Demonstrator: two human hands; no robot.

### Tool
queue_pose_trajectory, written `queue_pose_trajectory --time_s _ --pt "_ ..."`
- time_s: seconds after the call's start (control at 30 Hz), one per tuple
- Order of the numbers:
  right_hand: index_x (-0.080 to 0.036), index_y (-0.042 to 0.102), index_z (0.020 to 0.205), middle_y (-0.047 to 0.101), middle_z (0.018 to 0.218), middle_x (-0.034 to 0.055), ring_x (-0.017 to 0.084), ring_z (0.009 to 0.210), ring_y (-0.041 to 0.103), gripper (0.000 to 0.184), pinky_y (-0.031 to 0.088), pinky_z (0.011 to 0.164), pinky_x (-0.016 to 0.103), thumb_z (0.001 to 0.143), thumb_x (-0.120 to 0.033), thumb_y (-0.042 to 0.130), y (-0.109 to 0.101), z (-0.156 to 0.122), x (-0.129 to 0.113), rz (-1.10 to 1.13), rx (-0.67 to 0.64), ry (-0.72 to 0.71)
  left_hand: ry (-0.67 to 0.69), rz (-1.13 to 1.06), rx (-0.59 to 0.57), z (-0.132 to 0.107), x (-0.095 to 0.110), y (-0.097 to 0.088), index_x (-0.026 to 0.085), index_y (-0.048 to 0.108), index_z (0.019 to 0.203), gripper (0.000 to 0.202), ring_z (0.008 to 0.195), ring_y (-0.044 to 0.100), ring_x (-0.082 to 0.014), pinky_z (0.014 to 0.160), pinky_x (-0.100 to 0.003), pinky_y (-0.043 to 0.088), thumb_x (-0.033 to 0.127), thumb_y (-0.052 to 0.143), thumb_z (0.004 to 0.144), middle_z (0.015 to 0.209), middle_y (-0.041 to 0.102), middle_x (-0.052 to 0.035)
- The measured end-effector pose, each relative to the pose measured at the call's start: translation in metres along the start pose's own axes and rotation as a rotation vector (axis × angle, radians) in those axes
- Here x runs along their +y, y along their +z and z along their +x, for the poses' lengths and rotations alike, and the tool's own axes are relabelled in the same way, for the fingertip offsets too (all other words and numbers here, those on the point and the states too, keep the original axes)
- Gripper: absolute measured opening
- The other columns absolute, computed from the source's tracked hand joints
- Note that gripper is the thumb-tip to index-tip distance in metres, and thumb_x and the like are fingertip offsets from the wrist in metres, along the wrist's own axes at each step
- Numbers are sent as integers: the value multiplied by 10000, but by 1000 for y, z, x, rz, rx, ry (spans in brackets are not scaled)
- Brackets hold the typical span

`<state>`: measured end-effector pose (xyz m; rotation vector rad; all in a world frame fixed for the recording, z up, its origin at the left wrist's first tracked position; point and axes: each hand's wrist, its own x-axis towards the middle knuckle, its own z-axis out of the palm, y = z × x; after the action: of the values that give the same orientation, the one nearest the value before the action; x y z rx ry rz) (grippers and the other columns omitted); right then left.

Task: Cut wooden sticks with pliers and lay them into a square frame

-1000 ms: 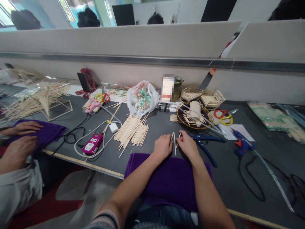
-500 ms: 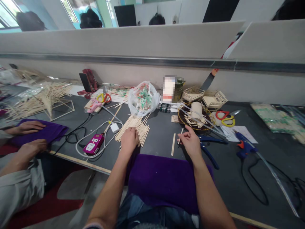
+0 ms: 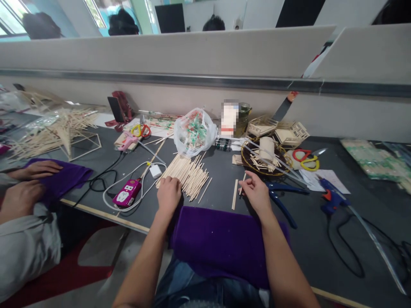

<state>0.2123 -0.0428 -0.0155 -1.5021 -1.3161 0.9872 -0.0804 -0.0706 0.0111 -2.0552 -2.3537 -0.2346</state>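
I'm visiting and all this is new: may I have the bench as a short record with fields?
Left hand: over the stick pile, fingertips hidden
Right hand: pinching a thin stick
Between hands: two sticks side by side, one loose stick
Near the body: purple cloth
To the right: blue-handled tool, glue gun
Farther left: neighbour's hands, second purple cloth

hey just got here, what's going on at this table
A person sits sorting through pale sticks by hand. Their left hand is at the near left edge of the stick pile, and their right hand holds a short stick. Two loose sticks lie between the hands. To the left, another person's hand rests on purple cloth.
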Motion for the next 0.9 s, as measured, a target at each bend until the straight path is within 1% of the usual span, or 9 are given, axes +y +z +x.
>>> queue_pose_trajectory --time_s 0.1,0.2,0.27,0.4,0.5,0.57,0.73,0.8,0.9 --pt "-140 598 1142 616 715 21 196 617 659 579 518 562 297 737 -553 604 0 -1 -5 -44 -7 3 -28 12 -42 2 -8 -1 196 655 866 246 976 543 -262 786 -335 432 292 431 908 951 629 -104" --pt "-159 650 986 633 702 35 204 626 659 477 522 577 305 740 -564 596 -1 -2 -7 -85 -12 2 -48 45 -57 4 -8 -2 192 655 860 286 945 560 -246 721 -319 428 285 392 919 953 626 -101" --pt "-167 653 924 636 698 37 204 626 658 443 524 585 308 743 -566 587 -1 -3 -8 -94 -8 3 -52 65 -47 5 -7 -3 186 656 844 305 932 565 -244 694 -314 420 281 377 922 944 624 -105" --pt "-177 652 922 647 709 39 192 612 642 419 521 599 310 748 -550 573 1 -5 -11 -109 -6 -14 -28 8 -28 6 -6 -3 194 651 849 261 921 571 -231 695 -302 406 280 414 912 936 633 -94" --pt "-175 654 918 642 693 33 181 590 621 396 513 601 309 754 -525 566 3 -6 -12 -121 -19 -40 36 -72 -97 6 -4 -2 208 645 864 195 924 575 -219 715 -292 400 287 469 894 914 650 -69" --pt "-175 653 917 638 686 31 179 591 616 388 510 607 310 757 -517 564 4 -6 -12 -128 -28 -51 60 -67 -128 8 -2 -1 206 645 872 177 938 571 -226 733 -298 401 278 483 886 911 657 -71" --pt "-175 650 931 641 717 39 185 628 623 361 508 625 308 772 -485 553 5 -6 -11 -147 -44 -70 41 -48 -83 17 6 -2 189 656 888 240 960 564 -240 764 -319 410 228 419 904 935 659 -97" --pt "-170 650 940 636 714 38 185 631 622 349 504 632 305 777 -462 550 5 -7 -11 -155 -49 -78 53 -105 -74 20 11 -1 187 663 904 259 964 566 -238 781 -320 415 273 419 919 936 660 -95" --pt "-165 651 952 631 707 38 182 636 615 342 495 638 296 784 -443 544 5 -7 -11 -179 -55 -92 107 -173 -103 22 17 4 200 683 924 248 985 565 -238 791 -317 420 333 475 907 951 658 -85"
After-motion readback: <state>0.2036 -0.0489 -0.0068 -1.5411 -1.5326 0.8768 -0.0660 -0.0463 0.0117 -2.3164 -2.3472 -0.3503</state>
